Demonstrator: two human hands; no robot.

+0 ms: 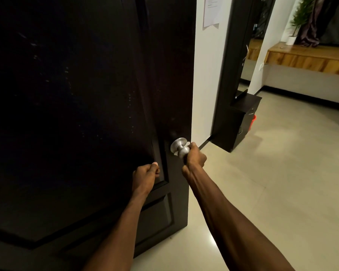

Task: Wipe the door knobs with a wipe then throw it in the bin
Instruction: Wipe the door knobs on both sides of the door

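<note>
Two bare forearms reach up from the near edge toward a dark door that fills the left of the view, its free edge running down just right of centre. The left hand is curled into a loose fist against the door's raised panel moulding, thumb on top, holding nothing that shows. Right of it and slightly farther, the right hand is closed around the far side of the silver knob, which sits close to the door's edge; a small white scrap peeks out above the fingers and is probably the wipe, though too little shows to be sure. Right of the door edge the pale tiled floor lies open and bare from the near corner out to the far wall. Farther on, a dark cabinet stands against a dark door frame, with something red half hidden behind it. A paper hangs on the white wall above. At the far right a wooden shelf carries a small potted plant.
</note>
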